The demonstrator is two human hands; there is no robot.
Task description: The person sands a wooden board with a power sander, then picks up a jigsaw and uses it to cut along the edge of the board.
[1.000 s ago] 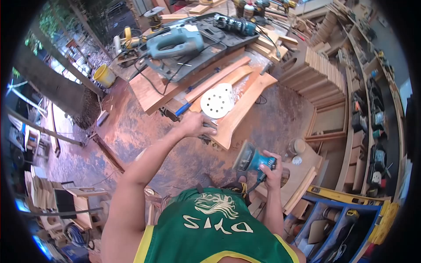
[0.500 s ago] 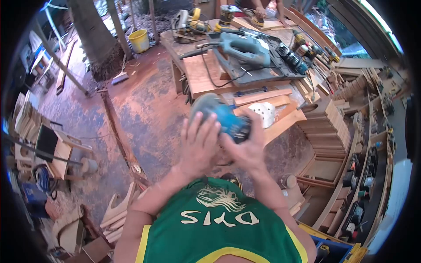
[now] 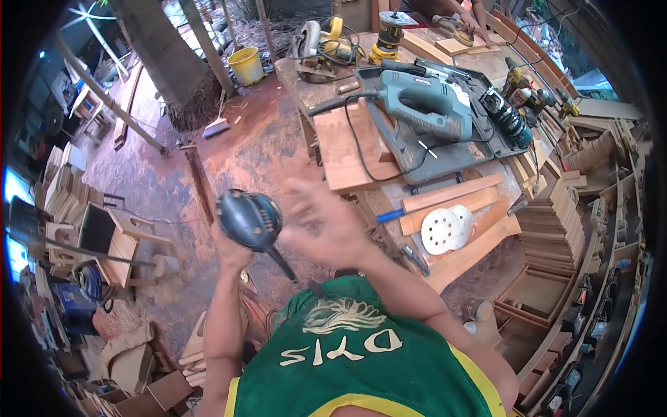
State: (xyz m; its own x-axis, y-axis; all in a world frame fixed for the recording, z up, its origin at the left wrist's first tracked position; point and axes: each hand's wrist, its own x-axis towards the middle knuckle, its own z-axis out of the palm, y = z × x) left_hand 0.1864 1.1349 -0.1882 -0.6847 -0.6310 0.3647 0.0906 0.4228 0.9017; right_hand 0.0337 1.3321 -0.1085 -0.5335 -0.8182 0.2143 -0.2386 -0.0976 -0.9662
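My left hand [image 3: 235,251] is wrapped around a dark and teal orbital sander [image 3: 247,219], held up in front of my chest with its cord end pointing down to the right. Most of that hand's fingers are hidden behind the tool. Just right of the sander, my right hand [image 3: 330,226] is in the air, its fingers apart and blurred by motion, with nothing in it. Two white perforated sanding discs [image 3: 439,233] lie overlapping on wood pieces at the near end of the workbench [image 3: 295,82].
A teal jigsaw [image 3: 425,104] rests on its dark case, beside a circular saw [image 3: 319,52], a yellow router [image 3: 389,40] and several drills. Stacked boards [image 3: 549,229] stand at the right. Another person's hands [image 3: 467,28] are on a sander at the far end.
The sander has moved left and now shows its dark top. My right hand has come off it, while my left hand holds it from the left. The view has shifted.
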